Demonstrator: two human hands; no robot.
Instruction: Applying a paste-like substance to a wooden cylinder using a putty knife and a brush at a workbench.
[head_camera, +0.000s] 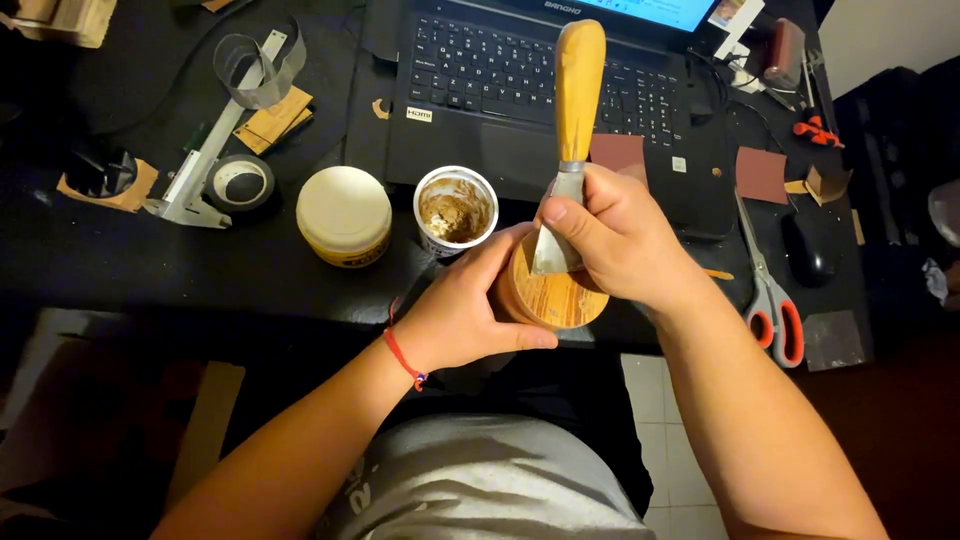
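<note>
Wooden round block (553, 297), gripped by closed left hand (462, 313) at desk edge; closed right hand (618, 235) presses yellow-handled putty knife (574, 120) on its top. Brown filler tub (455, 209) open; application seemingly underway, no filler visible on block.

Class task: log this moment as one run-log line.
left hand: holds round wooden piece | right hand: grips putty knife, blade on wood | open brown paste tub behind

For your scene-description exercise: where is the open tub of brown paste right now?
In the head view, the open tub of brown paste stands on the black desk, just left of centre, between the closed cream-lidded tub and the left hand, in front of the laptop.
</note>
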